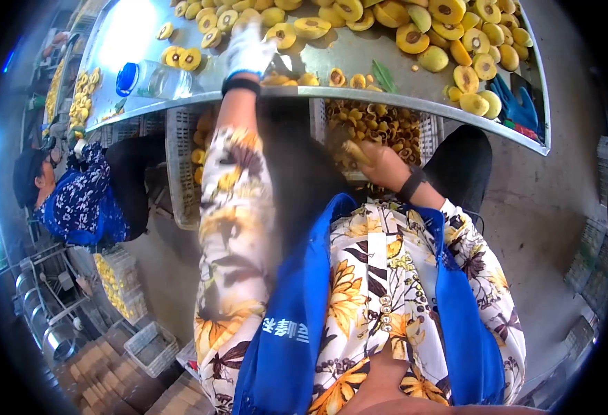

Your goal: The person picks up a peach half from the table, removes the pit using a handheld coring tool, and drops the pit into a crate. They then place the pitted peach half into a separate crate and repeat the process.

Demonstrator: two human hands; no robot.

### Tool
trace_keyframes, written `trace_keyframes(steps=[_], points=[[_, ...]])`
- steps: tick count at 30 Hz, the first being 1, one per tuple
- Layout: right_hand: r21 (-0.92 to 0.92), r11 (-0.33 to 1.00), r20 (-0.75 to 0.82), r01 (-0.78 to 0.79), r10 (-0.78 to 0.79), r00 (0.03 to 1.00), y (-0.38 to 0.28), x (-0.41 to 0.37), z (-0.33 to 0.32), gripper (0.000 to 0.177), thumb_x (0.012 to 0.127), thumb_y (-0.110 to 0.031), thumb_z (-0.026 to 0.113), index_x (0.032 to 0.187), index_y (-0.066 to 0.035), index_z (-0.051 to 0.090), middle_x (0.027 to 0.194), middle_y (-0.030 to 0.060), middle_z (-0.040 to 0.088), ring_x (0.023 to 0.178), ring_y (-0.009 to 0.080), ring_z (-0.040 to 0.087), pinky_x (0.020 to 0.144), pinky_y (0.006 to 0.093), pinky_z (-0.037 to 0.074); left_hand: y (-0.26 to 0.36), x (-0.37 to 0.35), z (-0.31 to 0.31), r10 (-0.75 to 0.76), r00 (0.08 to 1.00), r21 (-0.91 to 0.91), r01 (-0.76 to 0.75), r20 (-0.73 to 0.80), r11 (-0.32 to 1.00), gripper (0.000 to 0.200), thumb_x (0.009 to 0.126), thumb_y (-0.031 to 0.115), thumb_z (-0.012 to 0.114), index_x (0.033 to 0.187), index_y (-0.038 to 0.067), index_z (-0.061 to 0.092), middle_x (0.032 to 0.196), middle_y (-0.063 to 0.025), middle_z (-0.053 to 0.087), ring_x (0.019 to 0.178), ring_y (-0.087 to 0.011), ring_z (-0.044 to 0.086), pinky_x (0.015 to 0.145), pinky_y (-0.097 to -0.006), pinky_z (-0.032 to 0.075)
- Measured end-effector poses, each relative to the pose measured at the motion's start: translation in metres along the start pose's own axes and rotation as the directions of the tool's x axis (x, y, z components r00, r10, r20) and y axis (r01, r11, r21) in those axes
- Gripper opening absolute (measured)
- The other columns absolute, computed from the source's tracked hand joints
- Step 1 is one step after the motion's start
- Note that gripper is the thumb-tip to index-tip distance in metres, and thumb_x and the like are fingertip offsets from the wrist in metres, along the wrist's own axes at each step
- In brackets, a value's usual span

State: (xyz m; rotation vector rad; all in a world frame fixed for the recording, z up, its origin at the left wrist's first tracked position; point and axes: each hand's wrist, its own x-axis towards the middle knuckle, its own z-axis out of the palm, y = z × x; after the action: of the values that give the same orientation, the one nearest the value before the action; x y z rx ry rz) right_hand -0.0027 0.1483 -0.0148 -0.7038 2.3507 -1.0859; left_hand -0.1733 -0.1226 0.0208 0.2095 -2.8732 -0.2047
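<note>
My left hand (247,50), in a white glove with a dark band at the wrist, reaches over the metal table (214,77). Motion smears its fingers, which overlap the halved yellow fruit (311,28) there. Lower down, my bare right hand (385,168) is closed around a blurred yellowish-brown piece (356,152), whose kind I cannot tell. That hand is just off the table's near edge, over a crate (428,138) of brown-centred fruit scraps (376,123). Several halves with brown pit marks lie around my left hand.
A clear jar with a blue lid (128,79) lies on its side at the left. Blue gloves (515,104) rest at the table's right corner. Another crate (181,166) stands under the table. Left of me, a person in a blue patterned top (82,194) sits at the table.
</note>
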Motion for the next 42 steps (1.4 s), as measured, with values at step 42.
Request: trace_keyframes(steps=[42], points=[[0.039,0.990,-0.220,-0.133,0.138,0.966,-0.061,-0.020,-0.008,0.024,0.083,-0.015,0.055,0.093,0.002,0.040,0.072,0.0281,0.057,0.072,0.0451,0.056,0.061,0.0499,0.044,0.115,-0.177,-0.027,-0.271,0.910,-0.945,0.269,0.313,-0.187,0.048,0.095,0.041,0.041,0.092,-0.002,0.061,0.083,-0.0090,0.061,0.072,-0.0140,0.058,0.063,-0.0250,0.048]])
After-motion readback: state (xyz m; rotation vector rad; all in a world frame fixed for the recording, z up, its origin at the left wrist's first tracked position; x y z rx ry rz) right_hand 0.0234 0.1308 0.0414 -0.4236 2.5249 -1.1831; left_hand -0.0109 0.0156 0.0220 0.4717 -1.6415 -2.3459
